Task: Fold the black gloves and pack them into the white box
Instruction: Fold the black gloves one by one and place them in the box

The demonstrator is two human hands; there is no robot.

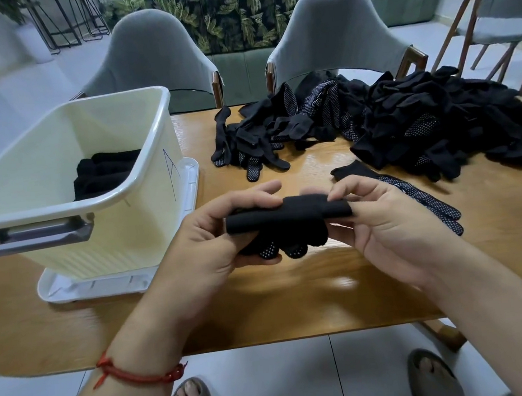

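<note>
Held by the left hand (212, 236) and the right hand (383, 226), one folded glove (288, 217) hangs above the near edge of the table (297, 298).
We find the white box (71, 226) at the table's left, standing on a white lid (100, 286), folded black gloves (104, 175) inside; an unfolded pile (407, 125) spreads across the far right; one loose glove (425, 198) lies flat just beside the right hand; thumbs and fingers pinch the held glove's ends; a red cord (133, 373) circles the left wrist.
</note>
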